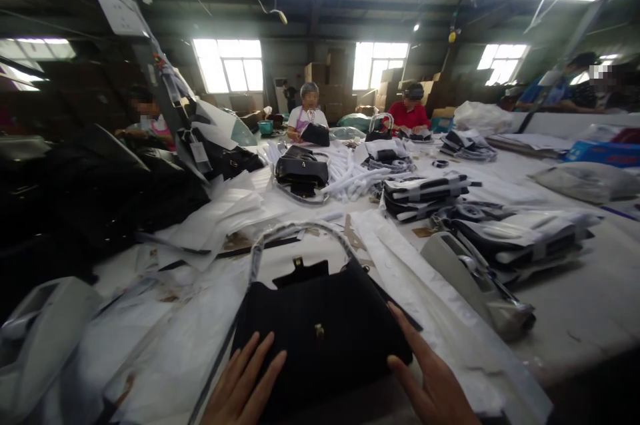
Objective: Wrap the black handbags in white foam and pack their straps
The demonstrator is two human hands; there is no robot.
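A black handbag (320,328) with a gold clasp and a plastic-wrapped handle lies on the white table right in front of me. My left hand (245,385) rests flat on its lower left corner, fingers stretched out. My right hand (433,382) lies against the bag's right edge, fingers extended and thumb spread. Neither hand grips anything.
White wrapping sheets (210,222) and black bags (301,172) cover the table. A grey tape dispenser (475,278) sits to the right, another (40,325) at the left. Stacks of wrapped straps (425,192) lie beyond. Several people work at the far end.
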